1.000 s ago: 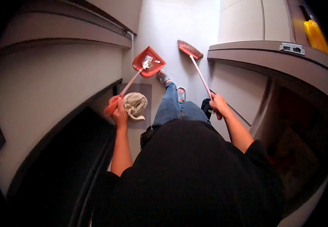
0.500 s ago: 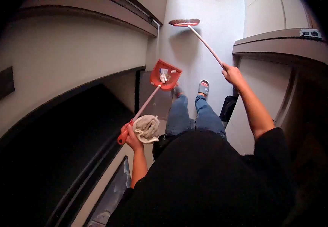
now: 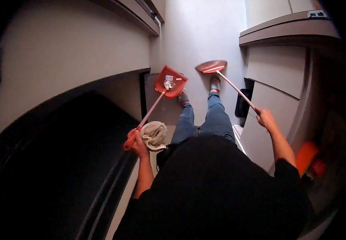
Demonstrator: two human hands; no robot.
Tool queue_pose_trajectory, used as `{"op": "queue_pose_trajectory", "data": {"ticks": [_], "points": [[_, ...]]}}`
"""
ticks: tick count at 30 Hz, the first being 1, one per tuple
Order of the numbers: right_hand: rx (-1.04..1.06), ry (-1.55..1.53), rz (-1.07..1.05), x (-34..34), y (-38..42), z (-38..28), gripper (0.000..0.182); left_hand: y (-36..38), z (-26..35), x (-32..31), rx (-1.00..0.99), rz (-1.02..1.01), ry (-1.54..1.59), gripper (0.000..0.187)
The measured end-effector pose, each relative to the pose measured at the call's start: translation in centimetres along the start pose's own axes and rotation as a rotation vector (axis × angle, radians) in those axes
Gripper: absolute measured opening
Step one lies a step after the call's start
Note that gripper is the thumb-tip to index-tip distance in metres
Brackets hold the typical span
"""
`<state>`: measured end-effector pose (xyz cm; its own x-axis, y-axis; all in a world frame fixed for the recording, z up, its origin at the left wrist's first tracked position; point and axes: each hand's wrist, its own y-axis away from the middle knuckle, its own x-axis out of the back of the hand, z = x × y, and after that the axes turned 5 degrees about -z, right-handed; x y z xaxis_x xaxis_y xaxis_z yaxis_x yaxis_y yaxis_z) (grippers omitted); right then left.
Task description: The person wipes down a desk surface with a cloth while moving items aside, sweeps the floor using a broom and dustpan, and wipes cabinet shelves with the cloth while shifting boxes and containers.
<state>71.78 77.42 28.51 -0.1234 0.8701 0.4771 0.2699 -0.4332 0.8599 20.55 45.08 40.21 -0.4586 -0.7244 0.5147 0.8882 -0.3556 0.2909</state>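
Observation:
My left hand (image 3: 140,146) is closed round the red grip of a long-handled dustpan (image 3: 173,89). Scraps of white and clear litter (image 3: 168,83) lie in its red pan, low in front of my left foot. A bunched beige cloth (image 3: 154,136) hangs beside the same hand; whether the fingers also pinch it is hidden. On the right, my right hand (image 3: 265,118) grips the upper end of a broom (image 3: 236,89) with a pale pink handle. The red broom head (image 3: 211,67) is over the floor just ahead of my right foot, its bristles slightly blurred.
Light grey floor (image 3: 199,34) runs ahead between a beige wall (image 3: 73,48) on the left and pale drawer fronts (image 3: 277,72) on the right. A dark object (image 3: 243,105) stands by the drawers. Something orange (image 3: 307,156) is behind my right elbow.
The broom head has come back toward my feet and a little right, as my right hand lowered and drew back. The dustpan and cloth have barely shifted. My feet have stepped forward.

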Motion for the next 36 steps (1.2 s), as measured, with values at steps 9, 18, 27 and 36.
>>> {"op": "queue_pose_trajectory", "data": {"ticks": [9, 18, 27, 36], "points": [[0.298, 0.071, 0.192, 0.0, -9.7, -10.4, 0.045, -0.3, -7.8, 3.3, 0.035, -0.043, 0.05, 0.021], [0.066, 0.052, 0.023, 6.0, -23.8, -11.0, 0.046, 0.9, -0.4, -1.2, 0.011, -0.074, 0.08, 0.022], [-0.315, -0.197, 0.092, -16.5, 7.0, 2.1, 0.032, -2.0, -9.1, 3.9, -0.162, -0.272, 0.11, 0.02], [-0.164, -0.384, 0.282, -19.5, 8.1, 1.3, 0.038, -0.7, -6.0, 3.6, -0.143, -0.25, -0.004, 0.018]]}}
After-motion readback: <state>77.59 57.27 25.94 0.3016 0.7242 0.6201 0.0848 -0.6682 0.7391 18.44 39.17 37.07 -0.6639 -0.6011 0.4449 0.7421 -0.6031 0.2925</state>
